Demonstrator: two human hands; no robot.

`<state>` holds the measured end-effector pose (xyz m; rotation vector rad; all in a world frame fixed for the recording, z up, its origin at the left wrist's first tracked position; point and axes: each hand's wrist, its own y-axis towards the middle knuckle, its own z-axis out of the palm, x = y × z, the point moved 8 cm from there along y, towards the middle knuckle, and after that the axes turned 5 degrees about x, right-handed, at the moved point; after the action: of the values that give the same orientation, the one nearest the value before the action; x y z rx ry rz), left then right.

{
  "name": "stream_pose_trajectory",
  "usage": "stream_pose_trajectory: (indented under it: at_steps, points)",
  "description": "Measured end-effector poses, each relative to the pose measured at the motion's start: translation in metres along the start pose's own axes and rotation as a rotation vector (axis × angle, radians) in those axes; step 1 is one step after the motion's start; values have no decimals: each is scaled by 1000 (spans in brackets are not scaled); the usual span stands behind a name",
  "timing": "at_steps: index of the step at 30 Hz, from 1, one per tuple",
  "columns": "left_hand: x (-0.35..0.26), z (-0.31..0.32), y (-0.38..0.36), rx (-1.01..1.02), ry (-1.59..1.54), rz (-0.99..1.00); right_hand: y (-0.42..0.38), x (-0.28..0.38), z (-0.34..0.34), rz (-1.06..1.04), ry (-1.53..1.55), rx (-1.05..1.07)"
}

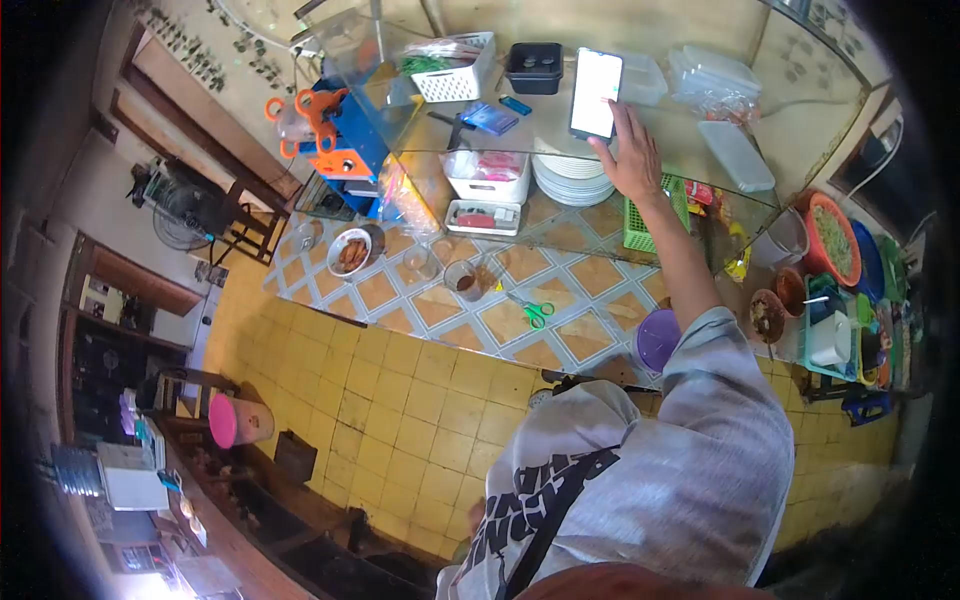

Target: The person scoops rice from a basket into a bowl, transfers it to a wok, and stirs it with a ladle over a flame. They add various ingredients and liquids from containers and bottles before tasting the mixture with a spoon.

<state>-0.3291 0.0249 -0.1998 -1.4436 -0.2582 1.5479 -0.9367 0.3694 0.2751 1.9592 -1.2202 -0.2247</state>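
A phone [597,95] with a bright white screen rests on the upper level of the glass display case. My right hand [630,155] reaches up to it with fingers spread, the index fingertip over the right side of the screen and the thumb by its lower edge. Beside the phone are a lidded black container [534,68] and a clear plastic box [640,80]. Just below it, a stack of white plates [573,180] stands on the lower level, with a green basket [645,225] under my wrist. My left hand is out of sight.
Green-handled scissors [538,315], a glass of brown drink [462,281], a bowl of fried food [350,253] and a purple lid [658,340] sit on the patterned tabletop. A red basin of shredded greens [832,240] stands at right. The case's glass edge [560,250] runs below my forearm.
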Motion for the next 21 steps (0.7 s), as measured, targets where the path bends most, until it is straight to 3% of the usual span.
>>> stream_pose_trajectory:
  at_steps: [7,16,19,21]
  points:
    - [-5,43,33,18,129,-44,4,-3,-1,-2,-30,10]
    - [15,49,22,-80,187,-65,6,3,-2,61,-43,64]
    - [20,55,24,-105,203,-68,10,-1,-4,7,28,17]
    - [51,26,53,-71,160,-88,17,-13,-19,8,204,-179]
